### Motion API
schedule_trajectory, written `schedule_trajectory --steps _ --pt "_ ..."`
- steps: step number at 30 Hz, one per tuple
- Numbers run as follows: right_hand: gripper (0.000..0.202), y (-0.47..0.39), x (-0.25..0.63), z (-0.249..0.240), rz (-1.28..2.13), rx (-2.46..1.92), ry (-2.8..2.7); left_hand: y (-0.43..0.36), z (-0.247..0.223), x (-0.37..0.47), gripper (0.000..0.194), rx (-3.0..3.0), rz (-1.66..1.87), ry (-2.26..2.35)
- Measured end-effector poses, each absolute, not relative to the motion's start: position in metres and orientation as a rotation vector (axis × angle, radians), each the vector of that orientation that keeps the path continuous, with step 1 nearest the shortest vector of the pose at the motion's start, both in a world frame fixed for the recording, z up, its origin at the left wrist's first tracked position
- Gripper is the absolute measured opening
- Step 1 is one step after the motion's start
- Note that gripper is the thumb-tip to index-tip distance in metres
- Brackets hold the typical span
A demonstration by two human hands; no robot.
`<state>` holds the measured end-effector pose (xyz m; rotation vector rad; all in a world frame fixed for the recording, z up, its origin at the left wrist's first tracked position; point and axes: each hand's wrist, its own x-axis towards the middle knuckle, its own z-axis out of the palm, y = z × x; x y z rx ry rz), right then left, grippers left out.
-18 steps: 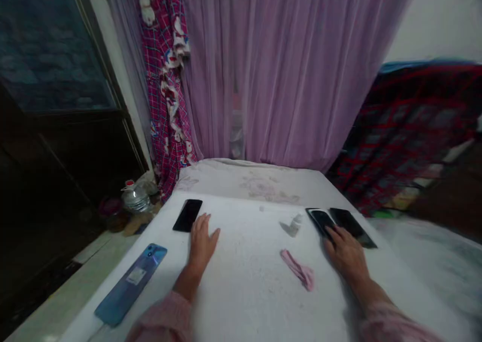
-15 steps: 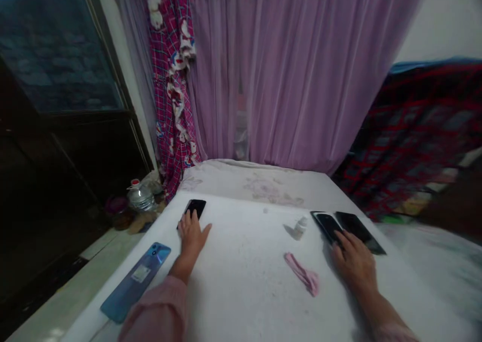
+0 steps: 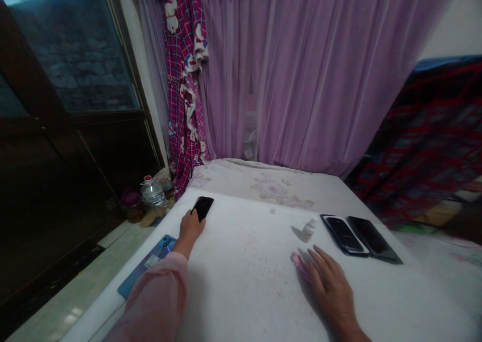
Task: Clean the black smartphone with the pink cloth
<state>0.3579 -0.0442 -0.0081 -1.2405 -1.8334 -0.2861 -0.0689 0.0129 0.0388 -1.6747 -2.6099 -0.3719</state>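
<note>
My left hand [image 3: 191, 227] grips the near end of a black phone [image 3: 205, 206], thumb on its right side, at the table's far left. Partly under my left sleeve lies a blue phone [image 3: 143, 270] with a pale label on its back. My right hand [image 3: 333, 284] hovers at the pink cloth strip [image 3: 300, 266], fingers stretched out and slightly apart, covering its near end; whether they touch it I cannot tell. Beyond that hand stands a small white bottle [image 3: 309, 230]. To its right, a phone on a white-edged piece [image 3: 344, 235] lies beside a dark flat phone-like slab [image 3: 373, 237].
The white table [image 3: 241, 281] has a flowered cloth [image 3: 274, 186] across its far end. A small pale square [image 3: 272, 211] lies near the middle. Purple curtains [image 3: 301, 81] hang behind. On the floor at left sit a water bottle [image 3: 153, 192] and a jar [image 3: 133, 209].
My right hand has left the phones at right and moved left to the pink strip. My left hand has gone from lying spread on the black phone to gripping it. The view has shifted slightly.
</note>
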Motion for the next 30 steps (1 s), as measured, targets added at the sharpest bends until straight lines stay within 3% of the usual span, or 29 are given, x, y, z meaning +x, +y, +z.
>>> schedule_trajectory --steps 17,26,30 --pt "0.045 -0.041 0.355 -0.029 -0.104 -1.342 -2.024 -0.01 0.054 -0.073 0.038 -1.75 -0.553 -2.581" --pt "0.04 -0.045 0.349 -0.016 0.001 -1.373 -2.0 -0.05 0.027 0.003 0.043 -2.139 -0.796 -2.081" --pt "0.038 -0.048 0.344 -0.008 0.019 -1.395 -1.977 -0.06 0.013 0.035 0.046 -2.303 -0.922 -1.657"
